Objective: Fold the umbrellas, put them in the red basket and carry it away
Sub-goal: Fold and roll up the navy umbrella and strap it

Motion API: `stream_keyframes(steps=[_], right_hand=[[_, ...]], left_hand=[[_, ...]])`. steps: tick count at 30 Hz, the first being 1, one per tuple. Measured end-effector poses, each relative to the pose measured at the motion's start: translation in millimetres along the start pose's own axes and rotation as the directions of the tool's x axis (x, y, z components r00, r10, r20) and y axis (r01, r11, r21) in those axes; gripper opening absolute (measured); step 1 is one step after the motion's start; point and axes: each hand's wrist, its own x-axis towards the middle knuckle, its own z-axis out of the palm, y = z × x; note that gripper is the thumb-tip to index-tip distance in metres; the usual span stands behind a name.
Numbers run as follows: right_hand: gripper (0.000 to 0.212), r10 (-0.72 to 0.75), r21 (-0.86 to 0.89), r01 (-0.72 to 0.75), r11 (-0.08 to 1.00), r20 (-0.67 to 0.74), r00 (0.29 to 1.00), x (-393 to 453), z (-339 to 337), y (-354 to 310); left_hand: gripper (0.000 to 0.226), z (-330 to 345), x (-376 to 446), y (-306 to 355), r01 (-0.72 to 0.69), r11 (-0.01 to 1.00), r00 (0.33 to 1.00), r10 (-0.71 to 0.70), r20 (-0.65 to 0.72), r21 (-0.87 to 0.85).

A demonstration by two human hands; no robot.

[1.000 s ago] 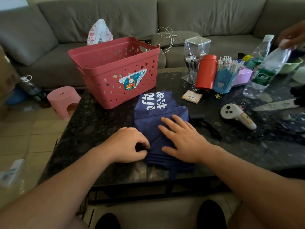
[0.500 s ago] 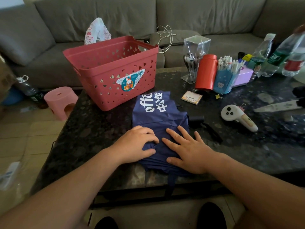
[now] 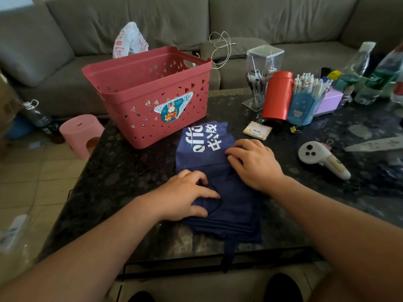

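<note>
At the near edge of the dark tabletop [image 3: 113, 175] lies the navy umbrella [image 3: 231, 205], its canopy flattened into a long bundle whose axis runs from the person away toward the red basket [image 3: 150, 94]. A strap hangs from its near end over the edge. The left hand [image 3: 185, 198] rests on the near-left part of the cloth, fingers loosely bent and pressing folds down, gripping nothing that I can make out. The right hand [image 3: 254, 162] sits farther up on the right side, fingers curled at a fold just below the white lettering; whether it pinches the cloth or only presses it, I cannot tell. The basket stands just beyond the umbrella's far end, up and to the left, closer to the left hand's side. So the bundle, once rolled tight, probably goes forward and leftward. Beyond, on the right, stand a red canister [image 3: 278, 95] and a blue pen holder [image 3: 302, 107].
</note>
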Motion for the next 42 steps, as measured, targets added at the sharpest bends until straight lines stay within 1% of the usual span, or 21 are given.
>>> stream_keyframes(steps=[2,4,5,6,7,8,9,10,12,13,15,18,22,26,29,31,34,37,38,39,42], right_hand=[[0.041,0.140,-0.024,-0.138,0.990,0.072,0.988,5,-1,9],[0.043,0.197,-0.083,-0.185,0.979,0.169,0.966,7,0,15],[0.044,0.208,-0.090,-0.194,0.977,0.193,0.959,6,1,17],[0.044,0.216,-0.085,-0.202,0.976,0.196,0.957,5,2,18],[0.044,0.221,-0.079,-0.210,0.975,0.191,0.956,5,2,17],[0.045,0.227,-0.073,-0.217,0.973,0.188,0.955,5,3,16],[0.046,0.234,-0.072,-0.224,0.972,0.189,0.954,5,3,14],[0.046,0.238,-0.073,-0.228,0.971,0.191,0.952,5,3,14],[0.046,0.241,-0.066,-0.233,0.970,0.196,0.950,5,1,13],[0.046,0.244,-0.061,-0.237,0.970,0.202,0.948,5,0,12],[0.044,0.244,-0.049,-0.239,0.970,0.210,0.947,6,0,11],[0.041,0.247,-0.013,-0.251,0.968,0.220,0.944,8,0,8],[0.043,0.278,0.033,-0.291,0.956,0.217,0.936,11,-3,7],[0.051,0.309,0.137,-0.336,0.932,0.188,0.932,14,-10,9],[0.046,0.317,0.252,-0.334,0.908,0.107,0.942,16,-18,3],[0.042,0.318,0.431,-0.307,0.848,0.049,0.947,17,-23,-1],[0.031,0.294,0.684,-0.212,0.698,-0.004,0.956,20,-29,-6],[0.019,0.339,0.874,-0.234,0.426,0.085,0.937,21,-37,-13],[0.014,0.344,0.901,-0.233,0.366,0.101,0.934,21,-42,-16],[0.011,0.353,0.905,-0.225,0.360,0.091,0.931,23,-44,-16],[0.006,0.378,0.857,-0.211,0.470,0.021,0.926,31,-54,-18]], left_hand=[[0.039,-11,0,-5,-0.011,0.989,1.000,0.010,-0.004,-0.151],[0.011,-25,0,-16,0.042,0.884,0.977,-0.133,-0.164,-0.465],[0.008,-29,3,-24,0.073,0.812,0.928,-0.269,-0.260,-0.579],[0.013,-34,7,-32,0.096,0.762,0.842,-0.405,-0.357,-0.640],[0.015,-37,13,-40,0.141,0.747,0.732,-0.520,-0.440,-0.650],[0.016,-36,18,-50,0.200,0.706,0.627,-0.625,-0.465,-0.679],[0.017,-35,24,-56,0.247,0.634,0.554,-0.713,-0.431,-0.733],[0.019,-32,31,-61,0.253,0.519,0.524,-0.783,-0.335,-0.817],[0.021,-27,46,-66,0.184,0.254,0.553,-0.825,-0.114,-0.950],[0.021,-29,51,-63,0.164,0.154,0.581,-0.814,-0.030,-0.974],[0.018,-31,60,-59,0.151,0.072,0.622,-0.782,0.038,-0.986],[0.012,-35,70,-50,0.113,0.047,0.666,-0.745,0.041,-0.992],[0.009,-47,71,-42,-0.028,-0.029,0.713,-0.701,0.000,-0.999],[0.022,-58,63,-40,-0.157,0.040,0.754,-0.640,-0.146,-0.987],[0.021,-62,57,-36,-0.222,0.094,0.737,-0.636,-0.230,-0.971],[0.013,-62,53,-33,-0.252,0.125,0.722,-0.636,-0.272,-0.960],[0.005,-57,47,-29,-0.257,0.212,0.693,-0.640,-0.333,-0.943],[0.024,-53,38,-27,-0.217,0.268,0.673,-0.655,-0.343,-0.939],[0.028,-51,36,-27,-0.211,0.272,0.676,-0.654,-0.341,-0.939],[0.031,-50,33,-26,-0.208,0.272,0.681,-0.649,-0.339,-0.939],[0.037,-49,26,-23,-0.222,0.252,0.681,-0.651,-0.335,-0.942]])
